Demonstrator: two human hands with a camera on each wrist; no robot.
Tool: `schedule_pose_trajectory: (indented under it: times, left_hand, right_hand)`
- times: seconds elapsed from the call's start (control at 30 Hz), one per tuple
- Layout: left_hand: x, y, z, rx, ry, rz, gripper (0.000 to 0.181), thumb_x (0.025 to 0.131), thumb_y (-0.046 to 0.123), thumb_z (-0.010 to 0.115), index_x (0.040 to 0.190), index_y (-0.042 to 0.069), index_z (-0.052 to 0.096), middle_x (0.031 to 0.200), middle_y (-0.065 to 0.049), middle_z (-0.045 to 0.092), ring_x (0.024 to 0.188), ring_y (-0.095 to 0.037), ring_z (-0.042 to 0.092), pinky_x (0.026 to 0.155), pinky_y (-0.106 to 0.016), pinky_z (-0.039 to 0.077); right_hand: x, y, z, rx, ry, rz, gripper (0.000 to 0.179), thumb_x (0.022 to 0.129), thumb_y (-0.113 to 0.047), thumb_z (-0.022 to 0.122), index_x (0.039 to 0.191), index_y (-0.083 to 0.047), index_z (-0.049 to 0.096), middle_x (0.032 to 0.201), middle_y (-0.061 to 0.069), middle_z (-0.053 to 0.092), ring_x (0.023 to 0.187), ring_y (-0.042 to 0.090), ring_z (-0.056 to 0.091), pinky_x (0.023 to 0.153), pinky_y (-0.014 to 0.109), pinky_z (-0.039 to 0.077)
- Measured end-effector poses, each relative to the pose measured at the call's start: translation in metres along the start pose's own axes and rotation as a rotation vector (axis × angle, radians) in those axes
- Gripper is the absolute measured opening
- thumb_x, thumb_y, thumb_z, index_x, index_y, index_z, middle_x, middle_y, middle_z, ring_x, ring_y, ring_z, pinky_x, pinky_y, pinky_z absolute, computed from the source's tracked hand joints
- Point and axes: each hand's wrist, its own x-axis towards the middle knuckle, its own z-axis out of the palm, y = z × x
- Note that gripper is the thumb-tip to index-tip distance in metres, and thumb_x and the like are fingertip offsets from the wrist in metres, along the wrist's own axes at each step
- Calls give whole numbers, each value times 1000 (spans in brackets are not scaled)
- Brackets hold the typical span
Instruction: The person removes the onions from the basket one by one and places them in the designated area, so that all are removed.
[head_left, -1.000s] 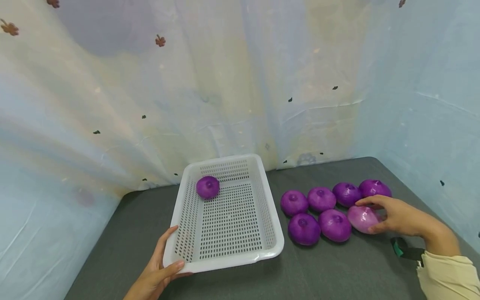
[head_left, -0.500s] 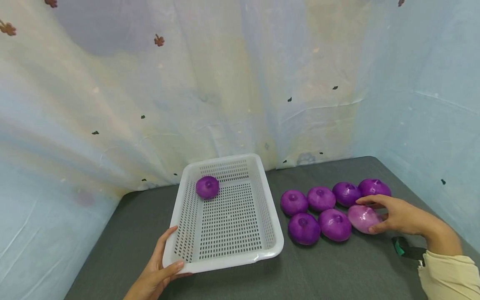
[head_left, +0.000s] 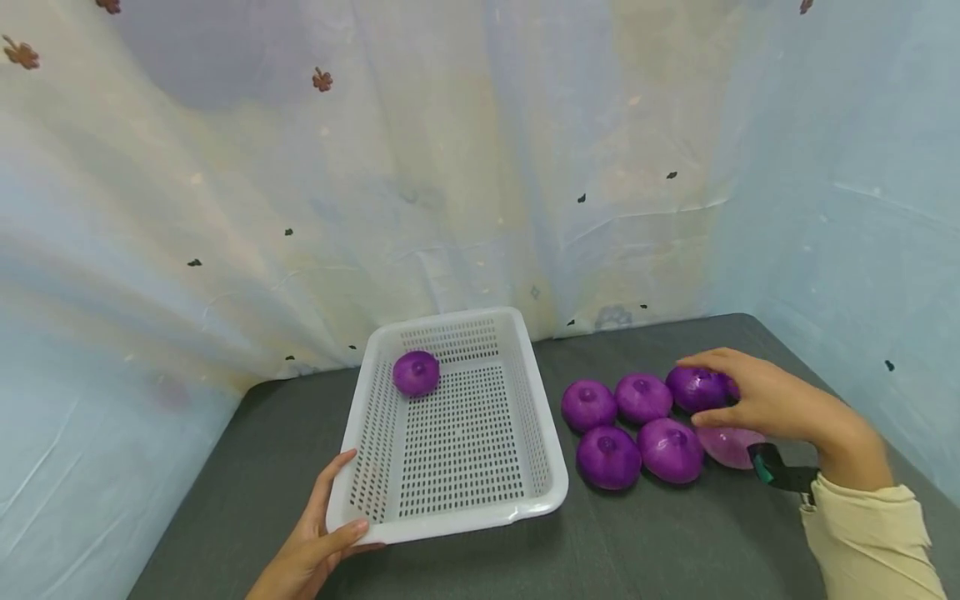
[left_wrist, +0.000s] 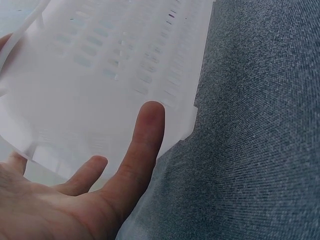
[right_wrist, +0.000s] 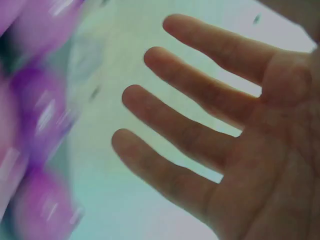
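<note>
My left hand (head_left: 311, 537) holds the near left corner of a white slotted plastic basket (head_left: 457, 527), its thumb at the rim. In the left wrist view, fingers (left_wrist: 142, 145) of that hand lie against the basket's outer wall (left_wrist: 65, 105). One purple onion (head_left: 416, 373) sits inside, at the far left. My right hand (head_left: 772, 400) hovers over the right end of the onion group, fingers spread and holding nothing. Beneath it are a dark purple onion (head_left: 696, 389) and a paler pink onion (head_left: 726, 447), both partly covered. The back right onion is almost wholly hidden.
Several more purple onions stand in two rows right of the basket, among them a front left onion (head_left: 608, 458) and a back left onion (head_left: 588, 406). A dark grey cloth (head_left: 480, 575) covers the table. Patterned curtains (head_left: 450, 167) enclose the back and sides.
My right hand has left the pale pink onion, lifting up and moving back and left over the back row. My left hand and the basket have stayed in place.
</note>
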Motion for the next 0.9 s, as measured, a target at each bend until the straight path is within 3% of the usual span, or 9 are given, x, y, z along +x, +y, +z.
schedule_pose_trajectory:
  times: [0.2, 0.37, 0.57, 0.73, 0.9]
  left_hand:
    - [-3, 0, -2, -6, -39, 24, 81, 103, 8, 48, 152, 43, -6, 158, -13, -2, 125, -23, 55, 96, -46, 52]
    - [-2, -1, -2, -8, -66, 50, 81, 104, 7, 47, 154, 41, -7, 159, -13, -4, 128, -25, 52, 97, -44, 52]
    - [-2, -4, 0, -27, -82, 60, 81, 104, 5, 46, 154, 40, -7, 160, -14, -8, 130, -21, 50, 97, -44, 53]
    - [-1, -6, -3, -44, -96, 75, 81, 103, 4, 46, 153, 40, -7, 160, -20, -10, 130, -24, 51, 96, -44, 53]
    - [0, -9, -3, -33, -94, 62, 79, 104, 7, 46, 153, 40, -6, 161, -20, -11, 132, -28, 48, 98, -44, 53]
  right_hand:
    - [56, -69, -5, 66, -9, -135, 75, 85, -45, 77, 148, -15, 47, 149, 13, 48, 137, 38, 44, 106, 60, 40]
    - [107, -123, 6, 161, -65, -214, 79, 86, -42, 77, 153, -21, 39, 156, 6, 39, 145, 32, 36, 112, 59, 36]
    - [160, -178, 29, 224, -97, -295, 78, 89, -41, 74, 155, -22, 36, 157, 3, 39, 141, 28, 42, 111, 54, 40]
    - [204, -207, 61, 290, -127, -342, 78, 89, -37, 75, 154, -19, 37, 157, 5, 38, 141, 29, 42, 112, 49, 40]
    - [238, -211, 100, 340, -163, -287, 76, 89, -32, 75, 153, -17, 38, 159, 6, 36, 145, 28, 38, 116, 47, 36]
